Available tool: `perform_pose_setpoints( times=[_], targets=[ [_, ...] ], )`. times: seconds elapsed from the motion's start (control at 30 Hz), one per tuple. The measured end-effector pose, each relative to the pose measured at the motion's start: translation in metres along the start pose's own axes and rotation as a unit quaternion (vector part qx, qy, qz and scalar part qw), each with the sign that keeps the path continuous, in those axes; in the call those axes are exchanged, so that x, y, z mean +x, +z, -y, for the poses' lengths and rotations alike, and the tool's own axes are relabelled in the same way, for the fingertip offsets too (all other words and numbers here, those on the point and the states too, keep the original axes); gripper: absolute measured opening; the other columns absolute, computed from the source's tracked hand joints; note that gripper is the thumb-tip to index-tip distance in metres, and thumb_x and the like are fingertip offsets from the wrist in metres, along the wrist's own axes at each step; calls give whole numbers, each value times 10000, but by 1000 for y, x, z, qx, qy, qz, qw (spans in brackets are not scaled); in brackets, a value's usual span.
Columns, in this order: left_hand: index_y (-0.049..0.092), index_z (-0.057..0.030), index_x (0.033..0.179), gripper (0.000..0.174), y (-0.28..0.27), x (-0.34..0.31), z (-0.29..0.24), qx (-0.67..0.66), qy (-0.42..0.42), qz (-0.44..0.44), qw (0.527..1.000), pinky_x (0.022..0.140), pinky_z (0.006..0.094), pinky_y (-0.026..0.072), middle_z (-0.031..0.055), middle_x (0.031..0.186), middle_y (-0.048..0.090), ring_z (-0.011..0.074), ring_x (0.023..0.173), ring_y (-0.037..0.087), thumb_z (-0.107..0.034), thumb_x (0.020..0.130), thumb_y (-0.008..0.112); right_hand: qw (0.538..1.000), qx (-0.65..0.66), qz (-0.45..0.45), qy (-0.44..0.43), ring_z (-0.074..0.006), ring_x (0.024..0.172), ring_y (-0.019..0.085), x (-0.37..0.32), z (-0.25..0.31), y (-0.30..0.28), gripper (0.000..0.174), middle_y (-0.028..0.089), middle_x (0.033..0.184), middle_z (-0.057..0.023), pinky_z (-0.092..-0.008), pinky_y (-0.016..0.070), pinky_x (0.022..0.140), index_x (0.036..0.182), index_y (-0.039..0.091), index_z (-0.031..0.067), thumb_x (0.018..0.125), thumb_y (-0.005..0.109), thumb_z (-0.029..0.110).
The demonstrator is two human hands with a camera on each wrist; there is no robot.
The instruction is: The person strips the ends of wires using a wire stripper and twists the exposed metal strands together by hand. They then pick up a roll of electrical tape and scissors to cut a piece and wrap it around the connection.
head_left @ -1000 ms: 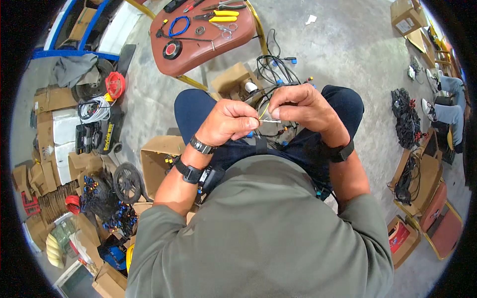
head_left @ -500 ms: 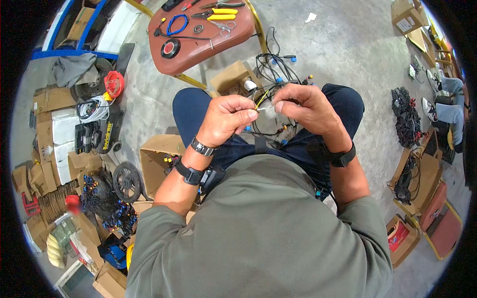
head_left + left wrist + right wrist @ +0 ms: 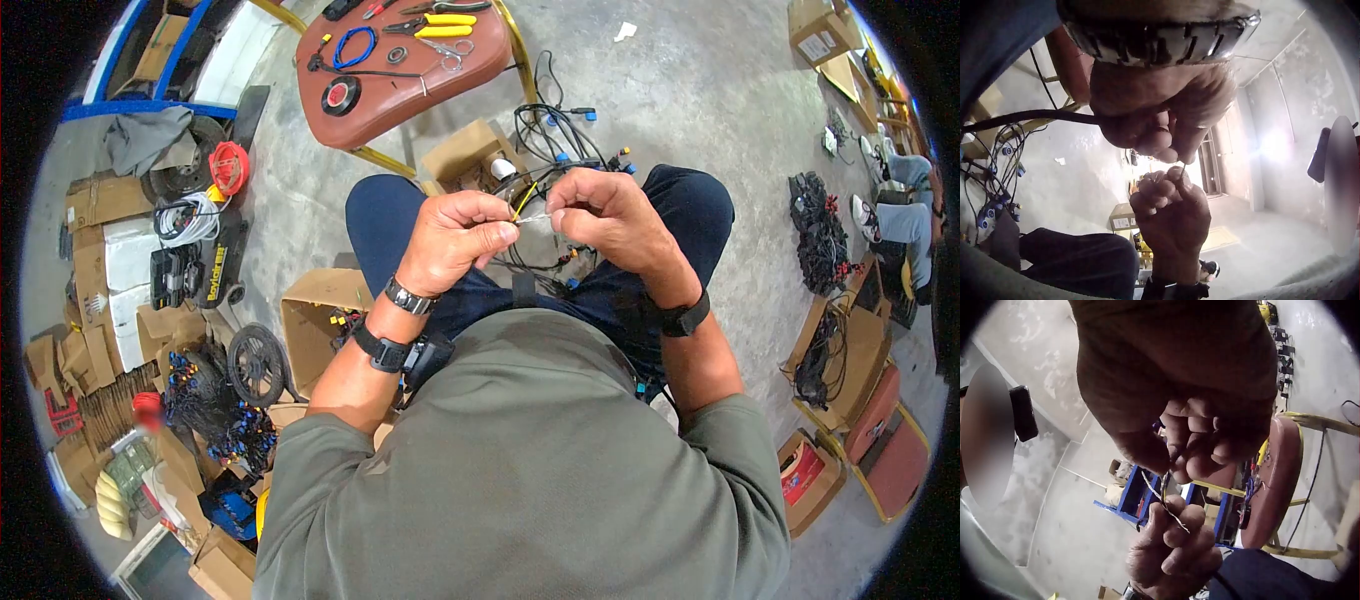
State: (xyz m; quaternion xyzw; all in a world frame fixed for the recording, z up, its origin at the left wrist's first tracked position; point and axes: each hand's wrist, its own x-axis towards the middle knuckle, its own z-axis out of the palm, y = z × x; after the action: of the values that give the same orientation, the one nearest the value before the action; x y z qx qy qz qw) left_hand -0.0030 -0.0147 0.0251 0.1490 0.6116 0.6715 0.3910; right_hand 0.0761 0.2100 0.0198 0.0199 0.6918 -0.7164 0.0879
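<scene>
Before my chest, my left hand [image 3: 460, 235] pinches the end of a black cable [image 3: 1035, 115] between thumb and fingers. Thin wires stick out of its fingertips, among them a yellow-green wire [image 3: 526, 200] angled upward and a whitish strand [image 3: 1152, 485]. Opposite it, my right hand [image 3: 612, 222] pinches the free end of a thin wire [image 3: 535, 218], which spans the short gap between both hands. In the right wrist view the right thumb and fingers close over the wire tips. The other fingers of both hands are curled in.
A red-brown chair seat [image 3: 400, 100] ahead carries yellow-handled pliers [image 3: 445, 20], scissors [image 3: 450, 55], black tape [image 3: 341, 95] and a blue wire coil [image 3: 354, 48]. Tangled black cables [image 3: 560, 130] and a cardboard box [image 3: 470, 155] lie on the floor between the knees and chair.
My right hand has drawn slightly away from the left and lower, and the thin wire now spans between them. The left hand keeps its pinch almost in place.
</scene>
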Motion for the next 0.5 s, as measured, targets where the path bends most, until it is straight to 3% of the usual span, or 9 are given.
perform_pose_setpoints(
  times=[0.1,0.3,0.4,0.5],
  targets=[
    [686,-10,902,82,0,0,0,-7,-6,-5,1000,469,200,383,11,714,642,47,522,497,-62,853,726,999,-6,-9,-49,-80,711,538,0,-3,4,106,604,759,6,-257,452,646,900,664,18,846,663,110],
    [693,-11,924,108,2,-1,-2,12,-9,-9,1000,467,198,380,4,714,638,42,532,504,-67,845,739,997,-52,-23,-58,-80,710,546,-1,2,4,111,614,746,-10,-266,451,628,881,663,12,850,662,119],
    [696,-12,926,131,2,-1,-1,37,-7,-10,999,473,197,388,0,719,639,41,545,515,-80,833,759,997,-63,-1,-39,-83,709,545,0,5,1,136,610,742,-6,-270,448,623,871,658,-1,856,651,134],
    [693,-14,919,131,3,-1,-1,54,10,-5,998,488,203,398,2,724,639,48,555,521,-86,831,758,998,1,38,49,-88,711,549,1,9,-3,161,604,731,7,-272,453,629,884,651,-12,861,642,147]
  ],
)
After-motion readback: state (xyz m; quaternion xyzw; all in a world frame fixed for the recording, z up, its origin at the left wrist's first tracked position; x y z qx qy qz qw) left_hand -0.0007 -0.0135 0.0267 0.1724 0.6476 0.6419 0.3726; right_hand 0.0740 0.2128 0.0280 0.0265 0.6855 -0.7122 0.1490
